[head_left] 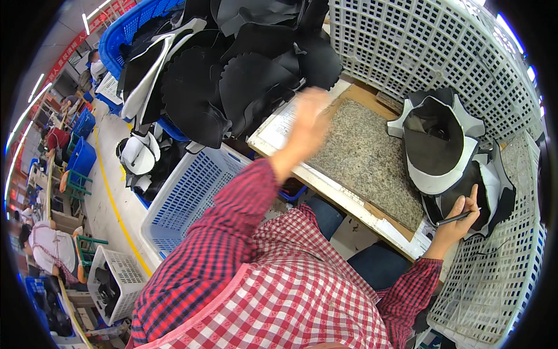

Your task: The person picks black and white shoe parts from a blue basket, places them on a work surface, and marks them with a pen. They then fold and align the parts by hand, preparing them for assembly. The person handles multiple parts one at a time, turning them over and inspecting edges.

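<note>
My left hand (307, 128) is smeared by motion at the table's left edge, just below a heap of black leather-like pieces (256, 81); its fingers cannot be made out. My right hand (456, 225) grips a dark pen (454, 218), its index finger pointing up over a black and white sewn piece (491, 180) that looks like a shoe upper. Overlapping that one, a second black and white piece (419, 181) lies at the table's right side, its grey-brown inner face turned up. The speckled stone slab (360, 157) lies between my two hands.
A tall white plastic crate (430, 46) stands beyond the table, another (488, 291) at my right. A blue crate (119, 35) holds the black heap. Below it sits a white-blue basket (180, 198), near more black and white pieces (139, 154). Other people work far left.
</note>
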`<state>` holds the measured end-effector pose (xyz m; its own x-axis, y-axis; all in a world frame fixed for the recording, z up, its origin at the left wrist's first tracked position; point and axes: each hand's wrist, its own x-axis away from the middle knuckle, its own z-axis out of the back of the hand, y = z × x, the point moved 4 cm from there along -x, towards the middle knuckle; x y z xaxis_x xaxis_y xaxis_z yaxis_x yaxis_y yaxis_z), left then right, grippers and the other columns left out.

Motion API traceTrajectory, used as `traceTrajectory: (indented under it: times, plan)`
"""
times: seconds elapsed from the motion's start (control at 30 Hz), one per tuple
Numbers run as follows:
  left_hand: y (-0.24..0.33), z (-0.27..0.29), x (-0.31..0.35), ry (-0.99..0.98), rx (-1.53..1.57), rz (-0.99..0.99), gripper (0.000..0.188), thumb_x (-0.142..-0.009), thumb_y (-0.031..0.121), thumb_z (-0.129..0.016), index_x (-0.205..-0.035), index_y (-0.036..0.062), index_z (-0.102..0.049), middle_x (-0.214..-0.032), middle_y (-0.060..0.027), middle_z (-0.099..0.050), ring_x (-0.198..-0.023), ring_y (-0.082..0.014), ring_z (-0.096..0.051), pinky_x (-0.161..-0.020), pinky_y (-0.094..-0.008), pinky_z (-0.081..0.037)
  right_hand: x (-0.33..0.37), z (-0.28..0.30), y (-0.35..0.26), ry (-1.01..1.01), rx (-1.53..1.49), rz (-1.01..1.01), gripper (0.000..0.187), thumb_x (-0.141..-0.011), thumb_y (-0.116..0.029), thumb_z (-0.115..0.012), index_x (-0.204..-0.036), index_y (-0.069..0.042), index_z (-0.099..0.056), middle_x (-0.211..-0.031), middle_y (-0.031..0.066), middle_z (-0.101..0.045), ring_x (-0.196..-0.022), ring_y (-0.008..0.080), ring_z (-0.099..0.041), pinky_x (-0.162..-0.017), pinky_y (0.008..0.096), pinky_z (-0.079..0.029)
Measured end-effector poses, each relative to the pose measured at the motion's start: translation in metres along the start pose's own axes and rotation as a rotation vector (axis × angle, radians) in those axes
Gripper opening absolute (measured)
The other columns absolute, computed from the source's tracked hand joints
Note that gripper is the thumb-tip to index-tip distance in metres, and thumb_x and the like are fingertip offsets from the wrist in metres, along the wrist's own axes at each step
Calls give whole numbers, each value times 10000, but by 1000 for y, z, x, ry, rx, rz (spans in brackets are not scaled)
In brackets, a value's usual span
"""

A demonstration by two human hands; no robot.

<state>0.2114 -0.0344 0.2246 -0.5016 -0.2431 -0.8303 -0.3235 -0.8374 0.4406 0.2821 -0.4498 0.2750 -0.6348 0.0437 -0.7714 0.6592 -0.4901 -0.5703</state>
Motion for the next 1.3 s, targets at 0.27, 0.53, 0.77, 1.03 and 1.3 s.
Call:
traceTrajectory:
  times: [0.27,0.53,0.77,1.03,1.3]
  plan:
    - [-96,148,2,129,-618,418,668,-880,104,-765,-1438,-58,-436,-1271,-242,-602,-1156,-383,-626,-1005,-437,-501,46,-30,-14,-68,-162,-35,134,-1084,-125,-547,-1069,-28,-455,-1516,271,-525,-1098,162,-552,-1038,319,-421]
    - [-104,89,7,2,-305,433,257,-885,189,-804,-1043,14,-700,-816,-133,-654,-773,-270,-677,-747,-367,-533,76,-29,-8,-163,-238,-182,196,-1111,-224,-508,-1121,-29,-495,-1373,274,-620,-1218,246,-596,-1115,391,-394]
    - [-57,57,34,164,-6,274,292,-961,6,-682,-1252,17,-700,-1149,-118,-773,-1020,-187,-725,-905,-294,-545,117,-41,-9,-449,-385,-274,804,-1078,-650,-292,-1505,9,-462,-1054,146,-710,-990,212,-674,-921,363,-520]
    - [-73,0,100,-929,64,364,508,-995,359,-679,-1330,-19,-624,-1349,-258,-644,-1256,-391,-618,-1054,-404,-474,124,-111,-9,-622,-435,-480,293,-1085,-219,-517,-1265,1,-587,-836,37,-609,-751,85,-549,-682,255,-444]
    - [-65,-41,89,-959,116,268,624,-967,416,-701,-1524,189,-534,-1501,-165,-562,-1353,-330,-536,-1133,-386,-392,104,-223,-5,-729,-573,-614,178,-991,-151,-719,-1015,-50,-575,-804,-9,-616,-757,60,-565,-677,239,-460]
